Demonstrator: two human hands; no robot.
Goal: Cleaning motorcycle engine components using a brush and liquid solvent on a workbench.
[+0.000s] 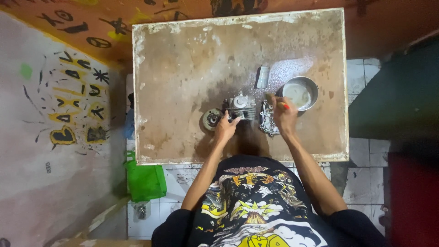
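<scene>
Hands were both up on the worn table: your left hand had fingers clamped on the engine part, next to a round disc. Your right hand pinched a red-handled brush over the cover. Bowl sat just beyond, a small grey piece farther back.

A worn brown tabletop, stained and chipped pale along its edges, stands on a floor of white tiles with dark grout. To the left rises a pinkish wall painted with black and yellow graffiti marks, and beyond the tabletop an orange painted surface carries more black symbols. A green bag sits at the tabletop's near left corner. A dark green panel lies to the right, red below it.
</scene>
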